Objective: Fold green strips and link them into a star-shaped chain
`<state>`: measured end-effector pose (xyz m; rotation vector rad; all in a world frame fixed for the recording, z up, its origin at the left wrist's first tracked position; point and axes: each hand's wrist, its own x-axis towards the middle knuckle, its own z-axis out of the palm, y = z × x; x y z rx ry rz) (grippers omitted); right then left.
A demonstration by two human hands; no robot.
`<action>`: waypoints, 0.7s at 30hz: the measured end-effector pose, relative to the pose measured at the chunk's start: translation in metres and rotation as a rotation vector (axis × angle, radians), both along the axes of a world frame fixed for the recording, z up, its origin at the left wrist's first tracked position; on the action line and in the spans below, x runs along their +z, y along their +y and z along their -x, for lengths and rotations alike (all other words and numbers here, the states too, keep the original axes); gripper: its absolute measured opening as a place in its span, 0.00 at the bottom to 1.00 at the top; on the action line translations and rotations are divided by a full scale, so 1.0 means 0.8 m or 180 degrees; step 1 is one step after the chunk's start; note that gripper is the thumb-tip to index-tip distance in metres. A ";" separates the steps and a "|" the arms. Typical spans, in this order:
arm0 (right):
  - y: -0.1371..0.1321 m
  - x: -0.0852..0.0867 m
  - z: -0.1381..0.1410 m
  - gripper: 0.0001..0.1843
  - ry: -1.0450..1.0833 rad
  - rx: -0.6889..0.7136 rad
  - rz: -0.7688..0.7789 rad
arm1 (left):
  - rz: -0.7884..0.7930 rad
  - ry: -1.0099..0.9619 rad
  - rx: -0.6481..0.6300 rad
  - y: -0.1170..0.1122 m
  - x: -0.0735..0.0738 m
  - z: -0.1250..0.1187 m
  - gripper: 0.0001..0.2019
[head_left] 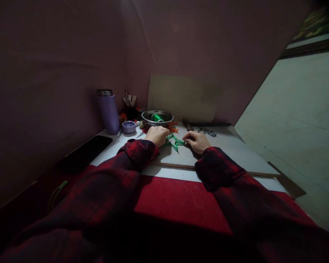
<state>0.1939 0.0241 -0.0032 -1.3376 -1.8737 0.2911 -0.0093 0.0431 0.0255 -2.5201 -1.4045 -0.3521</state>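
Note:
A star-shaped outline of green thread (174, 141), strung around several small nails, lies on the white board (222, 149). Over its left side rests my left hand (157, 136), with curled fingers; whatever they hold is hidden. At the star's right point, my right hand (197, 142) has its thumb and forefinger pinched together. Too small to make out is anything between those fingertips. Behind the star, a spool of green thread (157, 117) lies in a metal bowl (168, 118).
Beyond the hands are an orange object (173, 128), a hammer (188, 125) and a small pile of nails (208, 132). At left stand a purple bottle (109, 114) and a purple lid (129, 127), near a dark flat phone-like object (90, 151). Walls enclose the back and left.

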 end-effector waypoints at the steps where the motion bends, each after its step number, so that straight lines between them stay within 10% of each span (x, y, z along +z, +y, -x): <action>1: -0.001 0.000 0.000 0.03 0.0017 0.0010 0.0009 | -0.0002 0.0008 0.0011 0.000 0.000 0.000 0.14; 21: 0.001 -0.005 -0.001 0.06 0.0323 0.0117 0.0196 | -0.0066 0.0061 0.0047 -0.001 0.001 0.000 0.15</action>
